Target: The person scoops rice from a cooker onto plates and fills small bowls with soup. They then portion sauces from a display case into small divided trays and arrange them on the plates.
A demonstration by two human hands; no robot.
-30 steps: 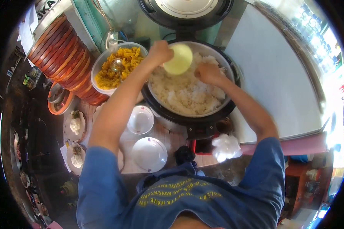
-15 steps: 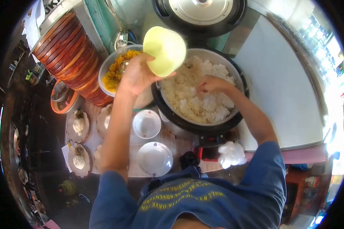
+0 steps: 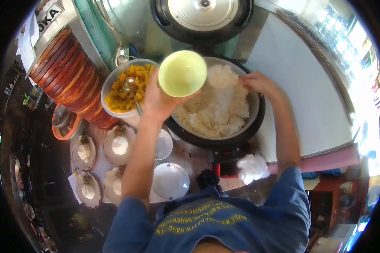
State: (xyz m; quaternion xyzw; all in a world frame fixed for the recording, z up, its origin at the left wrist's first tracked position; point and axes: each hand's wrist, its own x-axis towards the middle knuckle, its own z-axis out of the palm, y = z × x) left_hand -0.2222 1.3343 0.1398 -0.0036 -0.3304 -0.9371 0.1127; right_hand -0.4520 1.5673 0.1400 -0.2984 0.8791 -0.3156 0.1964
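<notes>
My left hand (image 3: 158,99) grips a pale yellow-green bowl (image 3: 182,74), tilted so its inside shows, beside the rice cooker's left rim. My right hand (image 3: 257,82) is closed at the cooker's right rim; what it grips is hidden. Next to its fingertips, a rounded mound of rice (image 3: 222,76) stands out above the rest. White rice (image 3: 217,116) fills much of the cooker pot (image 3: 254,103). Left of my left hand, a tub (image 3: 107,84) holds yellow-orange food (image 3: 118,95) with a metal ladle (image 3: 129,84) in it.
The cooker's open lid (image 3: 203,14) stands behind the pot. Stacked brown woven-looking plates (image 3: 71,76) lean at the left. Scalloped plates with rice, including one at the front left (image 3: 88,189), lie near a white plate (image 3: 171,181). A plastic bag (image 3: 253,168) lies in front of the cooker.
My right hand has moved from over the rice to the right rim, and a raised rice mound now shows. The bowl has turned and moved slightly lower. The camera view has shifted.
</notes>
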